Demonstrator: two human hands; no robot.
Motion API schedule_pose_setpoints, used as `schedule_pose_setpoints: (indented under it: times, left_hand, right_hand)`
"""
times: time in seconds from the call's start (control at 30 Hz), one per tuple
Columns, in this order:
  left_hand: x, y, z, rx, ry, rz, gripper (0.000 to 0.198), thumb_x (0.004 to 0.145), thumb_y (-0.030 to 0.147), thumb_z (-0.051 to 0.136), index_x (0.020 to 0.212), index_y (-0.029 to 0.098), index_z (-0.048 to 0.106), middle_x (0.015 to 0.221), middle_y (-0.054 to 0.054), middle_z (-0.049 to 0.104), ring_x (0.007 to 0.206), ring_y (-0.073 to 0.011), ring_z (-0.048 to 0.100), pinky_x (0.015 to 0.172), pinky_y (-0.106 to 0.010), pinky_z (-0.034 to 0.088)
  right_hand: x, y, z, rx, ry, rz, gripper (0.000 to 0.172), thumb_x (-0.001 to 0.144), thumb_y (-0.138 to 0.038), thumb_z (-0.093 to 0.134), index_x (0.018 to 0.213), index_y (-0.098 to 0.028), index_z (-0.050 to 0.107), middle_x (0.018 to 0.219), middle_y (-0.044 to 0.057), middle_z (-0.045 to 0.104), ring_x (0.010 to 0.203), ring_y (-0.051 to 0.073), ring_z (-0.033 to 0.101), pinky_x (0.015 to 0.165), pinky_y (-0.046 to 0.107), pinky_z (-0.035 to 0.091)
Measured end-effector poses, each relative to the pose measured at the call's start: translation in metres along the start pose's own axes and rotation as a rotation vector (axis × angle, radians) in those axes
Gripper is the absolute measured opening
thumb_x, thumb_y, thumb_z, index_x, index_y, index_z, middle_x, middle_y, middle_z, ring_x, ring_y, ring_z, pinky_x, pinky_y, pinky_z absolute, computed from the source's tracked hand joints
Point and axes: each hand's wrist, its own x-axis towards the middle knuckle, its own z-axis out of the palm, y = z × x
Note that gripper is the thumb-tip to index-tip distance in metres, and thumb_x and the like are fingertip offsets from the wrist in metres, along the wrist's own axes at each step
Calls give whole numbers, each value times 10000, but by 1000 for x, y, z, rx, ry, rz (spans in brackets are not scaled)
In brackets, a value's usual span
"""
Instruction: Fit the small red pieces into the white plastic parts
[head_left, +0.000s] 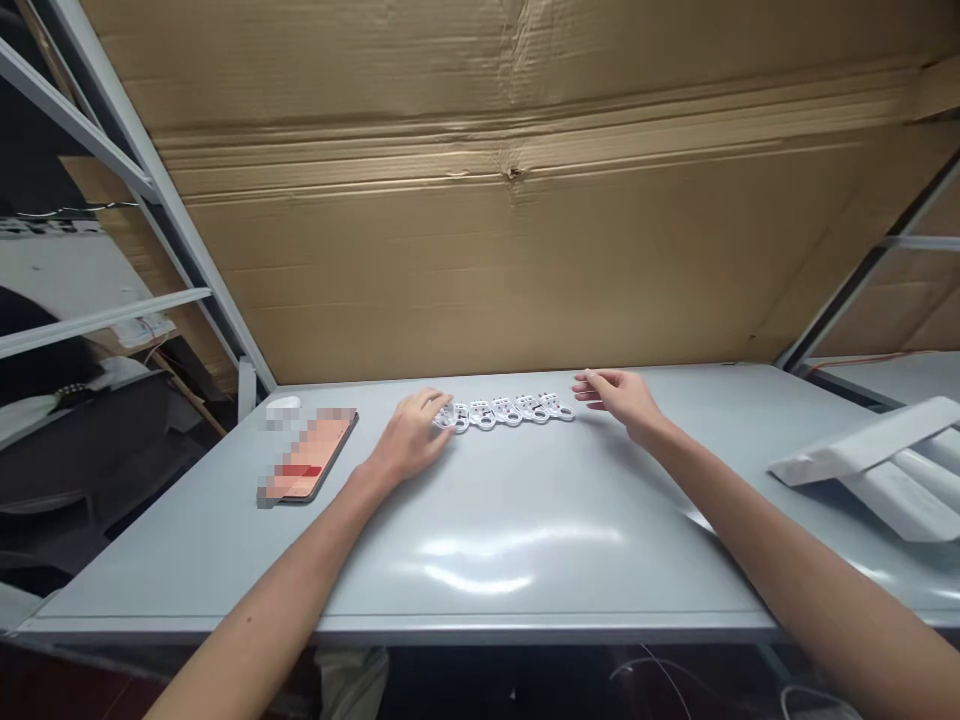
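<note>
A linked strip of white moulded plastic parts [504, 409] lies at 12 o'clock on the grey worktop [480, 560]. The left hand [412, 435], loosely open, rests against its left end; the right hand [619, 400], half open and empty, sits just beside its right end. A blurred phone [307, 455] lies at 10 o'clock, white packing pieces [877, 470] at 3 o'clock

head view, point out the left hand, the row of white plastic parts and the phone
left hand [412, 436], head view, on the back of the hand
row of white plastic parts [504, 410], head view, on the middle of the row
phone [307, 458], head view, on its blurred face
</note>
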Motion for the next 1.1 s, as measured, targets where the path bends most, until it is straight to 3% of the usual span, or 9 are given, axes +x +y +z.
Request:
schedule_pose_setpoints:
  times: [0.17,0.27,0.4,0.5,0.63,0.73,0.83,0.93,1.1]
  left_hand:
    - [-2,-27,2,82,-50,-163,406,876,279,539,1264,161,567,1223,-138,601,1183,-309,548,1024,-462,448]
    - [-4,-33,7,51,-106,-206,428,894,308,512,1292,153,550,1261,-143,590,1209,-310,534,1030,-454,442]
    - [-5,-35,14,-33,-142,-195,461,916,347,489,1316,124,535,1310,-152,578,1238,-305,521,1051,-443,428]
    - [-4,-35,17,-68,-141,-176,488,917,362,489,1351,139,512,1355,-141,565,1263,-298,512,1067,-446,415]
    - [-4,-35,17,-74,-154,-195,590,909,366,496,1441,124,419,1419,-150,521,1301,-299,487,1079,-450,404]
    - [-3,-31,16,-59,-141,-171,618,911,384,495,1454,105,398,1453,-157,487,1345,-302,442,1106,-455,374]
    - [-2,-24,16,-52,-131,-140,599,928,428,478,1443,127,418,1474,-138,470,1390,-306,386,1139,-470,329]
    - [0,-14,16,-55,-177,-119,585,942,468,465,1438,161,433,1502,-115,442,1432,-312,320,1164,-484,284]
    - [5,-6,15,-53,-285,-94,600,969,470,419,1496,191,352,1554,-77,366,1484,-306,187,1195,-527,170]
  right_hand:
    - [4,10,-9,-734,-14,-135,161,827,-244,574,861,-196,724,989,96,744,881,257,673,664,313,465]
    - [-1,7,-10,-892,-115,-99,149,806,-256,570,781,-217,712,857,69,737,759,228,653,578,293,397]
    - [-6,0,-14,-930,-160,-63,189,802,-326,593,653,-224,651,714,49,685,620,202,605,524,289,337]
    - [-7,-2,-15,-959,-141,-93,245,856,-342,538,666,-222,636,710,58,677,617,211,606,530,297,343]
    - [-11,1,-3,-850,-79,-389,242,906,-269,455,917,-210,690,969,88,729,859,254,660,663,326,459]
    - [-25,2,18,-693,-251,-703,284,941,-305,446,1049,-222,696,1107,92,709,967,258,656,803,374,504]
    - [-46,0,39,-608,-468,-890,315,971,-360,453,1142,-225,681,1177,106,685,1072,266,629,923,422,491]
    - [-62,-2,52,-618,-643,-945,363,969,-411,480,1218,-209,649,1232,133,657,1100,277,616,937,440,496]
    - [-67,-5,54,-669,-681,-906,419,958,-439,502,1271,-184,616,1291,154,621,1147,294,594,960,445,488]
